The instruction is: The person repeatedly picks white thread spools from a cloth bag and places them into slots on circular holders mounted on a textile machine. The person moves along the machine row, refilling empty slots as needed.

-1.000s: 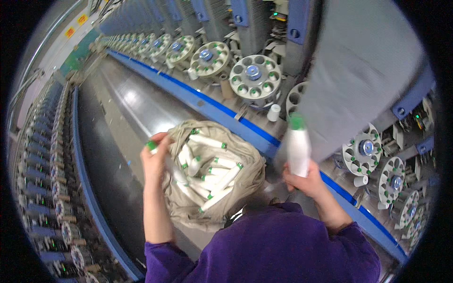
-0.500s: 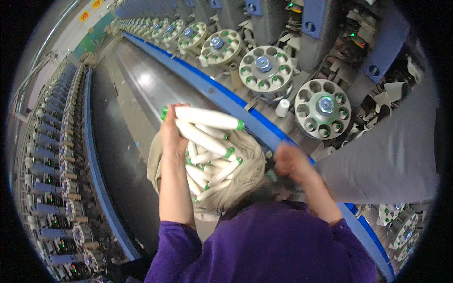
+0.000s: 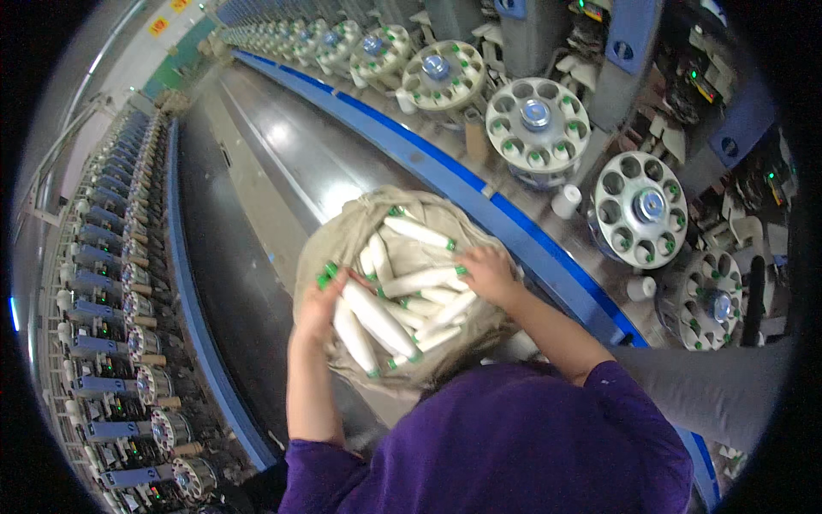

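Note:
An open cloth sack (image 3: 321,236) in front of me holds several white yarn bobbins (image 3: 445,319) with green tube ends, lying in different directions. At the sack's left side my left hand (image 3: 318,307) is closed round the green ends of bobbins, and two full white bobbins (image 3: 377,319) slant down from it toward me. My right hand (image 3: 490,276) reaches into the right side of the sack, its fingers closed at the green end of another bobbin (image 3: 419,281). A further bobbin (image 3: 419,231) lies at the far side of the sack.
Along the right runs a winding machine with a blue rail (image 3: 419,158) and round magazines (image 3: 537,124) with bobbins in their pockets. A white cone (image 3: 566,201) stands beside them. A similar machine row (image 3: 137,343) lines the left of the dark aisle floor (image 3: 248,283).
My left hand has lowered its bobbins, which now point down toward me. From beside the rail, my right hand has moved left into the sack and closed on a bobbin. The view has shifted.

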Action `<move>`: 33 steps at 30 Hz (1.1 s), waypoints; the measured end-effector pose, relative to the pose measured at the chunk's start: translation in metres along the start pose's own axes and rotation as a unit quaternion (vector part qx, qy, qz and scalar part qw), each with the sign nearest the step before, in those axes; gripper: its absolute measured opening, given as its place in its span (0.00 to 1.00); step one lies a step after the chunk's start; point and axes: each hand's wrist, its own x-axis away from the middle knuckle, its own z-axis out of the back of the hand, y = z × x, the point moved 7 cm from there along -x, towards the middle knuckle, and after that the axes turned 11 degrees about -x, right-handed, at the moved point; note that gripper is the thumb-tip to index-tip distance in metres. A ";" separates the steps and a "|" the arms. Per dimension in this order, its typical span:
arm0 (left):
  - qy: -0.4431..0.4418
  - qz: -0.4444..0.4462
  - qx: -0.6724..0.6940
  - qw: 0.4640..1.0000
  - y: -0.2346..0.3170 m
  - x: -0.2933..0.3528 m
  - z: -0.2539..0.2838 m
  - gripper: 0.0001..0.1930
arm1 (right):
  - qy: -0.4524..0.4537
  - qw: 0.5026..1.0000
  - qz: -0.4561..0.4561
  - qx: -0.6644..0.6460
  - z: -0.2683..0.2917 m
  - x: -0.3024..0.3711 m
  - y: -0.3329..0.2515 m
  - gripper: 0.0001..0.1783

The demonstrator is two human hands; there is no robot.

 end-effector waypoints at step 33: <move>-0.287 -0.205 0.254 0.901 0.128 -0.126 -0.228 0.13 | 0.490 0.410 0.003 -0.770 0.301 0.210 0.089 0.12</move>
